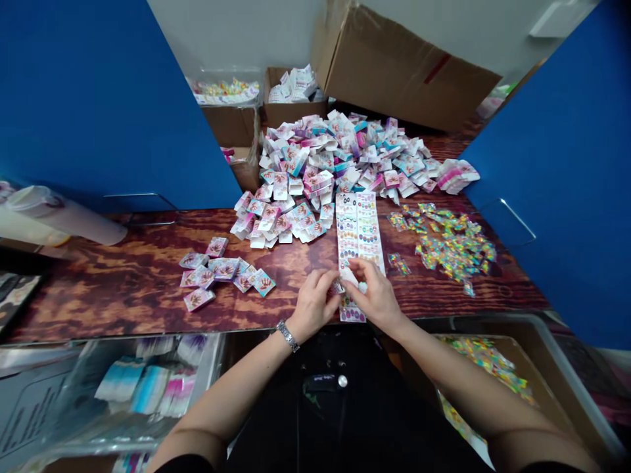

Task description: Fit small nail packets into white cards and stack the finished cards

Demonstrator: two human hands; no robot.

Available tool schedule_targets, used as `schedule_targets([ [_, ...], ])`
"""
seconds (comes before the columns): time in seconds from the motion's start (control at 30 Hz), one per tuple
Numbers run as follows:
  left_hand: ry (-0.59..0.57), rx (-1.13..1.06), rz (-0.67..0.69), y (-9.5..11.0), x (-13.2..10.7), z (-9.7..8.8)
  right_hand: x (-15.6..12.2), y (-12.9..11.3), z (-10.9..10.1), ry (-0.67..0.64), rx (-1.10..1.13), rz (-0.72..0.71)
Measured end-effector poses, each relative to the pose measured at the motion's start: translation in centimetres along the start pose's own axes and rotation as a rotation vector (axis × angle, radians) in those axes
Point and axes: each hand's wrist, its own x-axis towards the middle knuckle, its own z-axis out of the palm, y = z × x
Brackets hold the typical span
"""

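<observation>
While the left hand (313, 305) and right hand (374, 295) are working at a nail-sticker sheet (359, 226) on the desk (123, 292), the right fingers (355, 264) are pinching a white piece (351, 276); left grip unclear.

A dark reddish wood-grain table top (113, 289) carries a large heap of white-and-pink printed cards (315, 171) at its far side and a small scattered group of pink and teal cards (217, 272) toward its left. Multicoloured glossy packets (448, 243) lie loose on its right. Brown cardboard boxes (399, 66) stand beyond it, blue partition panels (89, 98) flank it, and a clear plastic bin (138, 387) of blue-and-pink packs sits below its near edge.
</observation>
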Motion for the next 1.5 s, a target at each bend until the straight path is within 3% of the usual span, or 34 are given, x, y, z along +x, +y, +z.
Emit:
schedule_targets([
  [0.17,0.054,0.023,0.035,0.3,0.1,0.2,-0.9,-0.8,0.8,0.108,0.052,0.091],
  [0.33,0.098,0.074,0.047,0.2,0.2,0.3,-0.6,-1.8,0.6,0.042,0.151,0.040],
  [0.63,0.126,0.161,0.000,0.3,0.0,0.7,-0.2,-1.1,1.2,0.079,0.286,0.248],
  [0.93,0.109,0.354,0.109,0.3,-0.1,0.9,-0.6,-2.3,0.8,0.079,0.036,-0.003],
  [1.2,0.009,0.515,0.082,0.4,-0.4,1.5,-2.2,-1.7,2.0,0.159,-0.010,-0.018],
  [1.33,0.014,0.484,0.100,0.3,-0.4,1.2,-2.3,-2.0,1.9,0.159,-0.044,-0.089],
  [1.5,0.063,0.412,0.097,0.4,-0.6,1.2,-2.1,-2.1,1.6,0.094,0.008,-0.047],
])
